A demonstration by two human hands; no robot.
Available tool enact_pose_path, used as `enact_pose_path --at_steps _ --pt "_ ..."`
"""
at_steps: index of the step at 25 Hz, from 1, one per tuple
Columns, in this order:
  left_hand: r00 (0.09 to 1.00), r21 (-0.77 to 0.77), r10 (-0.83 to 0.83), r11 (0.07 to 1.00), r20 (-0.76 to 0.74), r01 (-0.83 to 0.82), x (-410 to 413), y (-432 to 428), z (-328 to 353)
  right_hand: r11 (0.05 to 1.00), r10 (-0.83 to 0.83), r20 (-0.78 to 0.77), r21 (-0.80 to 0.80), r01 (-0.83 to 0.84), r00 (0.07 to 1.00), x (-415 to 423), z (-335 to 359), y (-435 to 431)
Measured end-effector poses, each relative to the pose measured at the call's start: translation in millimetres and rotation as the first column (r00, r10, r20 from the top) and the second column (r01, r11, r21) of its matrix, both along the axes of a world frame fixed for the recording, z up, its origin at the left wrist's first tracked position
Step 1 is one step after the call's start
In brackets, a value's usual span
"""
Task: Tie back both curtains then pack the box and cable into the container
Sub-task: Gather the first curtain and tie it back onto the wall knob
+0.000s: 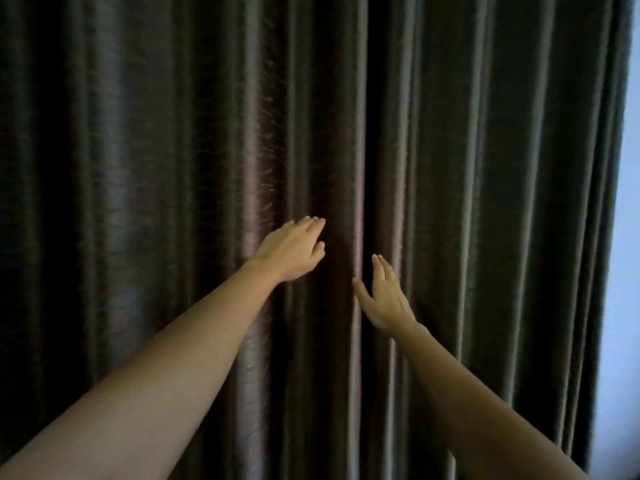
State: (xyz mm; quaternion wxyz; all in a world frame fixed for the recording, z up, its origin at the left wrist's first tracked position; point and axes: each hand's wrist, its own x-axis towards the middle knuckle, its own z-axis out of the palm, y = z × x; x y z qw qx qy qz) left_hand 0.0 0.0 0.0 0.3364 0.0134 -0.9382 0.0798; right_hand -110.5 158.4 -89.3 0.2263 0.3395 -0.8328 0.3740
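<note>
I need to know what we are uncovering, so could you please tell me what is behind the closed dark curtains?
Nothing shows behind the curtains: they hang shut where the hands reach. Only a pale, bright strip shows past their right edge.

The frame stops short of any floor, shelf or desk; the only surface in view is the dark cloth of two drawn curtains. The left curtain and the right curtain hang in long upright folds and meet at a dark seam just right of centre. A pale strip of wall shows beside the right curtain's outer edge. Only the two bare hands are at the cloth. The left grip is spread flat at a fold just left of the seam. The right grip is lower, fingers straight and thumb out at the seam's edge. Whether either presses the fabric cannot be told.
</note>
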Motion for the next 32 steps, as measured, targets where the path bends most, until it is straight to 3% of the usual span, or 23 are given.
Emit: enact_pose_path --at_steps 3,6,10,13,16,18,20,23,27,32 --pt "0.993 -0.248 -0.039 0.969 -0.112 0.011 -46 18 32 0.998 0.064 0.005 -0.02 -0.064 0.998 -36 13 -11" --pt "0.993 -0.395 -0.033 0.919 -0.11 -0.014 -85 29 67 0.979 0.196 -0.011 -0.061 -0.197 0.98 -58 27 -34" --pt "0.954 -0.593 0.27 0.75 -0.128 -0.292 -122 14 94 0.91 0.404 -0.01 -0.099 -0.403 0.915 -81 40 -69" --pt "0.854 -0.596 0.453 0.623 -0.254 -0.508 -114 -10 107 0.831 0.545 -0.061 -0.098 -0.548 0.836 -81 52 -105" --pt "0.765 -0.561 0.5 0.525 -0.406 -0.64 -88 -49 118 0.754 0.648 -0.107 -0.05 -0.655 0.754 -68 64 -156" --pt "0.677 -0.504 0.491 0.451 -0.548 -0.736 -66 -80 124 0.702 0.683 -0.196 -0.093 -0.706 0.704 -56 69 -190" --pt "0.595 -0.415 0.453 0.438 -0.664 -0.797 -46 -107 128 0.664 0.667 -0.306 -0.168 -0.729 0.679 -44 71 -219" --pt "0.499 -0.252 0.538 0.468 -0.679 -0.847 -11 -138 137 0.559 0.681 -0.406 -0.25 -0.791 0.61 -18 81 -264" --pt "0.418 -0.009 0.645 0.537 -0.64 -0.843 33 -176 143 0.359 0.832 -0.363 -0.226 -0.906 0.42 28 99 -317" --pt "0.308 0.037 0.738 0.41 -0.601 -0.911 98 -221 146 0.224 0.906 -0.306 -0.234 -0.946 0.291 92 106 -379"
